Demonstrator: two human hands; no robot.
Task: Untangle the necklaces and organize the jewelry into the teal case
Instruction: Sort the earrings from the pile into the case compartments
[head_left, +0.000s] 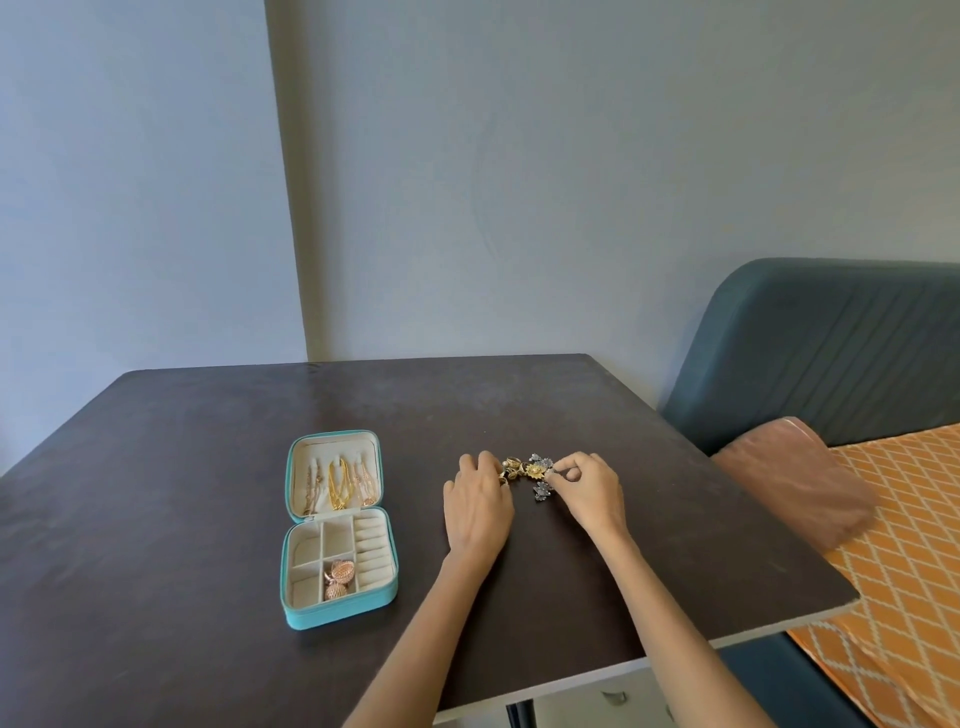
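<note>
The teal case (291, 613) lies open on the dark table (182, 493), left of my hands. Its lid holds several hanging necklaces (338, 483), gold and rose coloured. A lower compartment holds rose-gold earrings (338, 577). A small heap of jewelry (534, 474), gold and dark silver pieces, lies right of the case. My left hand (480, 506) rests on the heap's left side with its fingertips curled onto a gold piece. At the heap's right side, my right hand (589, 488) pinches a silver piece between thumb and fingers.
The table's right edge (779, 561) runs close by my right arm. Beyond it are a bed with an orange patterned cover (904, 545), a brown pillow (800, 478) and a teal headboard (831, 338). A grey wall stands behind the table.
</note>
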